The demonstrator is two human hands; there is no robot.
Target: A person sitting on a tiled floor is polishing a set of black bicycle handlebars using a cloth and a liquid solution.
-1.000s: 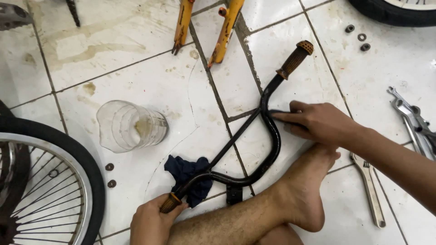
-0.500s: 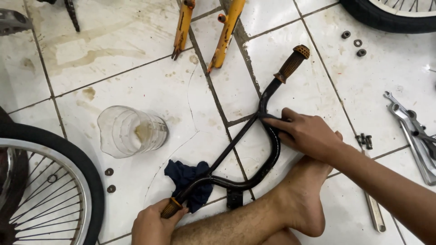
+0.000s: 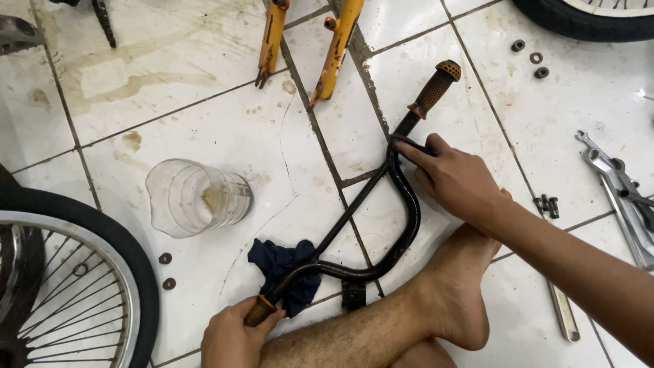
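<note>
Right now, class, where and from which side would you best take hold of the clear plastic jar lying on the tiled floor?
Probably grip the clear plastic jar around its ribbed middle, coming from above. It lies on its side, mouth toward the bicycle wheel, so the round wall faces up and nothing sits over it.

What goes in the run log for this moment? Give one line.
left hand grips handlebar end | right hand on upper bend | dark blue rag under bar | cut plastic bottle beside

A makeshift bicycle repair spot on a stained white tiled floor [image 3: 204, 102]: wheels [image 3: 68, 272], yellow fork legs [image 3: 334, 48], wrenches [image 3: 620, 191] and loose nuts [image 3: 531, 58] lie scattered about.
</note>
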